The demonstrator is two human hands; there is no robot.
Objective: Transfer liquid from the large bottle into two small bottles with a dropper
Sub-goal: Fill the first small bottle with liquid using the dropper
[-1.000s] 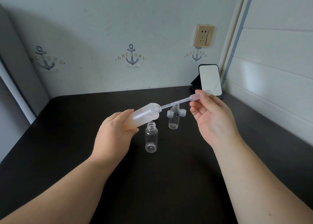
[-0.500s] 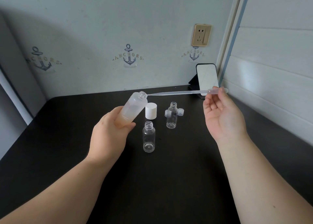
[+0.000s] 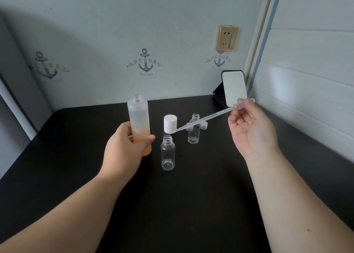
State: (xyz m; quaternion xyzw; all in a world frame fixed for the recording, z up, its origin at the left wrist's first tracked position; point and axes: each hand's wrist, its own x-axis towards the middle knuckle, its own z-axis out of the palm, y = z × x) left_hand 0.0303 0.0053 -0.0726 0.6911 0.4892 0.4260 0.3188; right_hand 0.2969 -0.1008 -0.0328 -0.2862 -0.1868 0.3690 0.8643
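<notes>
The left hand point(image 3: 125, 149) is wrapped around the lower half of the large bottle point(image 3: 139, 122), holding it upright and uncapped near the dark table point(image 3: 191, 205); whether its base touches the top cannot be told, since the hand covers it. The right hand point(image 3: 251, 130) pinches the bulb end of the dropper point(image 3: 208, 117) between thumb and fingertips, the rest of the palm loose, with the long stem slanting down and left so its tip hangs just above and beyond the mouth of the near small bottle point(image 3: 167, 153). The step in hand looks like the delivery of a drawn load: the next move calls for bringing the tip squarely over that narrow neck, lowering it slightly and squeezing the bulb gently. The large bottle is frosted, with pale peach liquid filling its lower part and a clear band near the shoulder. Both small bottles are clear plastic, open and apparently empty; the far small bottle point(image 3: 193, 130) stands behind the dropper stem. Around them lie a white cap point(image 3: 170, 123) and a small clear cap point(image 3: 204, 125), and a mirror point(image 3: 234, 88) leans near the wall.
</notes>
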